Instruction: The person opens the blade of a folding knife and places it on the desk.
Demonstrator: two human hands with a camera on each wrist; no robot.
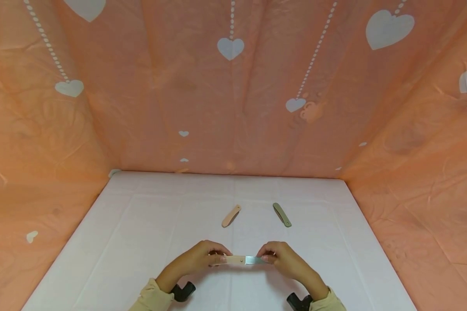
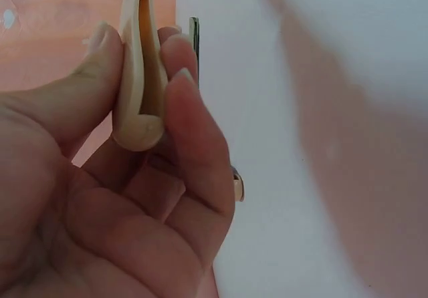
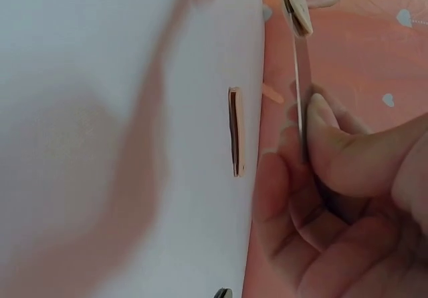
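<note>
A folding knife with a beige handle (image 1: pixel 235 260) and a bare metal blade (image 1: pixel 252 260) is held level between both hands, blade unfolded to the right. My left hand (image 1: pixel 200 257) pinches the handle between thumb and fingers; the left wrist view shows the handle's open slot (image 2: pixel 152 71) and rounded end. With thumb and fingers my right hand (image 1: pixel 286 260) pinches the blade, covering its tip. Beyond the hands lie two folded knives on the white table, a peach one (image 1: pixel 231 216) at the left and a green one (image 1: pixel 282 215) at the right.
The white-covered table (image 1: pixel 113 242) is bounded by orange sheets (image 1: pixel 233 108) with pale hearts at the back and both sides. Black wrist gear (image 1: pixel 183 291) sits below the left wrist, and a similar black piece (image 1: pixel 297 302) below the right.
</note>
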